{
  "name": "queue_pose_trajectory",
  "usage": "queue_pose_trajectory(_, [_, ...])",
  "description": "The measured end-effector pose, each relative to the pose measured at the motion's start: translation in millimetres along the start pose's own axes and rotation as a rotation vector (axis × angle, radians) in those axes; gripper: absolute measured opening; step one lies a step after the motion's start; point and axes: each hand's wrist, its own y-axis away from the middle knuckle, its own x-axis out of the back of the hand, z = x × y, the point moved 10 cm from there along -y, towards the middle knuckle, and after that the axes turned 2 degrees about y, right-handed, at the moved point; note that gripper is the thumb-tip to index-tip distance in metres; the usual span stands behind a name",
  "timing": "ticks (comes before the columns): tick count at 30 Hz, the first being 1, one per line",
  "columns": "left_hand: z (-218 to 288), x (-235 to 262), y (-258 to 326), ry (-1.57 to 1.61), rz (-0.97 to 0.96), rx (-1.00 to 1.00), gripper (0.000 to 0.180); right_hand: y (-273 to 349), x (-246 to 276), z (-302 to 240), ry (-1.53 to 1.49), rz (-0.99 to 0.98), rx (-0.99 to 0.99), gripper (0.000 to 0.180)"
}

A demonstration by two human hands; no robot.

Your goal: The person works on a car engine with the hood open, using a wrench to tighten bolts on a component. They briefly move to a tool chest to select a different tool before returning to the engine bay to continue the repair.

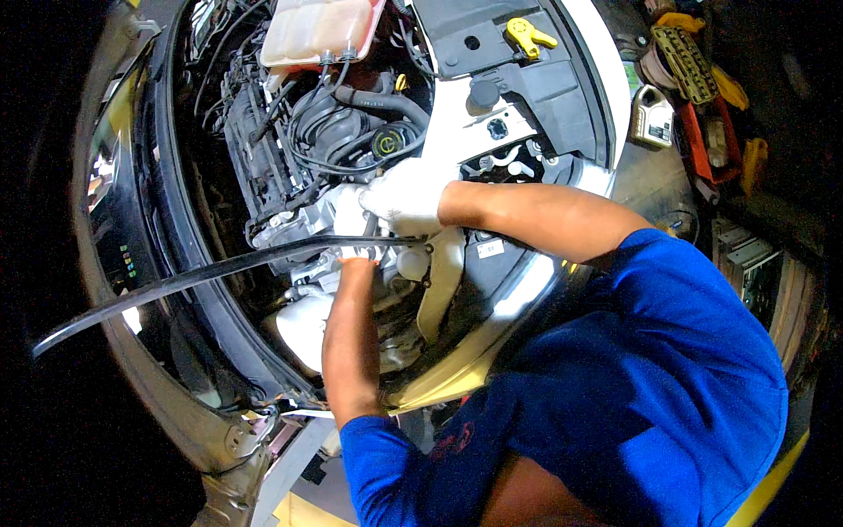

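My right hand (406,197), in a white glove, reaches into the engine bay from the right. Its fingers are curled at the side of the engine (263,158); what they hold is hidden. A short grey piece (370,221), perhaps a tool, shows just below its fingertips. My left hand (349,211), also white-gloved, is beside it; glare and a long black strip (219,265) crossing over the wrist hide its fingers. Just above the hands are a round black cap with a yellow mark (387,141) and looped black hoses (307,132).
A translucent fluid reservoir (320,31) sits at the far side. To its right are black covers (553,88) and a yellow cap (530,37). Beyond the white fender stand a pale bottle (652,117) and a red tray (713,145). The yellow body edge (448,382) lies near me.
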Motion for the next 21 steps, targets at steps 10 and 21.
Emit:
queue_pose_trajectory(10, [-73.4, -42.0, 0.9, 0.826, -0.008, 0.272, 0.027, 0.0, 2.1, -4.2, 0.023, -0.056, -0.012, 0.026])
queue_pose_trajectory(21, [9.9, -2.8, 9.7, -0.191, 0.153, -0.247, 0.009, 0.8, 2.5, 1.4, 0.081, -0.024, -0.015, 0.025])
